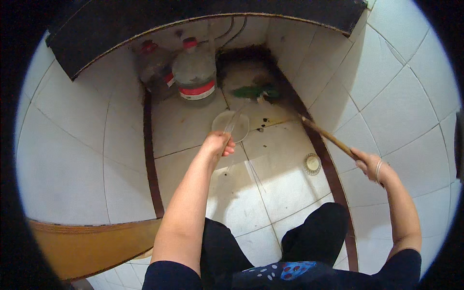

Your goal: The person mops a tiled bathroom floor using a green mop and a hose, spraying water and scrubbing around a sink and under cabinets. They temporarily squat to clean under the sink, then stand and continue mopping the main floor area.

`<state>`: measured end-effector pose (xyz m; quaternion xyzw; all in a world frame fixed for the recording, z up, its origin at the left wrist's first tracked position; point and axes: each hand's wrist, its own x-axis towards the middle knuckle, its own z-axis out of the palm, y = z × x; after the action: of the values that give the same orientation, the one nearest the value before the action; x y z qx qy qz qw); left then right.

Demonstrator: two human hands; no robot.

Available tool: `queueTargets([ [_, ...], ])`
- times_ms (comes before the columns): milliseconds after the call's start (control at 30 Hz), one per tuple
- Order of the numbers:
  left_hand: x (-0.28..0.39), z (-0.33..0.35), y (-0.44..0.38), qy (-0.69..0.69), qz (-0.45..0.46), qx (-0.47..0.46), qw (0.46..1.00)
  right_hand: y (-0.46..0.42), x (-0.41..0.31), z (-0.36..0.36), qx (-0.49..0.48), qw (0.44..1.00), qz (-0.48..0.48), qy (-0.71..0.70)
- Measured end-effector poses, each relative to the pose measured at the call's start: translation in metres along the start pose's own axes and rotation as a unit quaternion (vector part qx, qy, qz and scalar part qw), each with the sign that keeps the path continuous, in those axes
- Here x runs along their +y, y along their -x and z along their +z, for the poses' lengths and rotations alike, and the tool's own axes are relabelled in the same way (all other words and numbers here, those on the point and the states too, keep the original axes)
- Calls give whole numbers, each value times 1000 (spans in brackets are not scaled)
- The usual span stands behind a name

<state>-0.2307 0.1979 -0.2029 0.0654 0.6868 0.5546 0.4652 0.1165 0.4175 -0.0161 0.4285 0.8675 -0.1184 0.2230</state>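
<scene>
My left hand (221,142) is closed on a clear plastic strip or handle (235,119), whose exact kind I cannot tell. Just beyond that hand, a pale round lid or shallow dish (242,127) is at floor level. My right hand (368,165), with a light bangle at the wrist, grips a wooden stick (333,139) that slants up and left towards the dark skirting. A dark green object (253,91), blurred, lies deeper in the recess on the tiled floor (181,134). Small dark bits (264,121) are scattered below it.
A large clear bottle (195,76) with a red cap and label stands at the back left, another red-capped bottle (150,65) beside it. A dark countertop edge (217,9) overhangs the recess. A round item like a floor drain (312,164) is at right, a wooden door (94,246) at lower left.
</scene>
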Motion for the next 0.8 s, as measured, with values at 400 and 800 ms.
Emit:
queueTargets([
  [400, -1, 4, -6, -40, -31, 16, 999, 105, 59, 112, -29, 946, 124, -297],
  [800, -6, 7, -5, -33, -10, -59, 998, 50, 68, 126, -27, 924, 45, -378],
])
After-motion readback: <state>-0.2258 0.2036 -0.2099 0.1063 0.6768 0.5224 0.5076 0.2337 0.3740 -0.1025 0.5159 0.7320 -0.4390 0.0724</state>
